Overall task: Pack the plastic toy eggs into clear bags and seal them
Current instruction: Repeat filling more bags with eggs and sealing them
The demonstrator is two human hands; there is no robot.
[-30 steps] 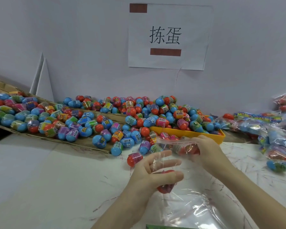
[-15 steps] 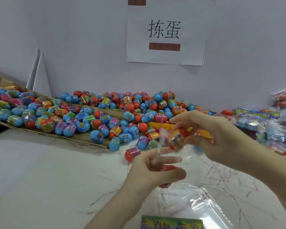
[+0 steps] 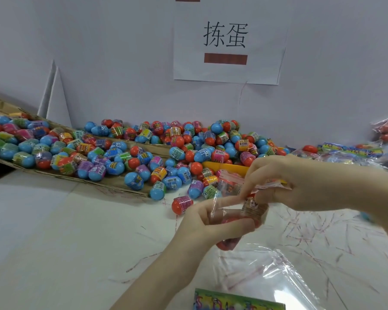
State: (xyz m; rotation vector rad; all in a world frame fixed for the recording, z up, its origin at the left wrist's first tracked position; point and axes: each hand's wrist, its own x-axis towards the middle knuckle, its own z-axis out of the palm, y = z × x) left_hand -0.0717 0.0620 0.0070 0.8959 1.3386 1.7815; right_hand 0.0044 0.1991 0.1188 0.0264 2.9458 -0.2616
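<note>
the left hand point(image 3: 207, 222) grips the mouth of a clear bag point(image 3: 227, 214), thumb across the front and fingers curled behind, holding the film up just above the white table point(image 3: 65, 231). the right hand point(image 3: 285, 182) comes in from the right of the bag, its fingers curled round the bag's upper edge and pinching an orange toy egg point(image 3: 253, 205) with a printed band, which sits at the bag's opening, partly inside the film. another red egg point(image 3: 225, 245) shows lower in the bag, below the left thumb. behind the bag lies a big heap of loose eggs point(image 3: 177, 151), blue and orange, spread over flat cardboard point(image 3: 112, 185) and a yellow tray point(image 3: 227, 167); one orange egg point(image 3: 181, 204) lies alone just left of the bag. a sheet of clear plastic point(image 3: 282, 269) lies in front of the bag, with a colourful printed card point(image 3: 238, 300) at its near edge. filled bags point(image 3: 367, 153) are piled to the far right of the bag. a paper sign point(image 3: 227, 41) hangs on the wall above.
</note>
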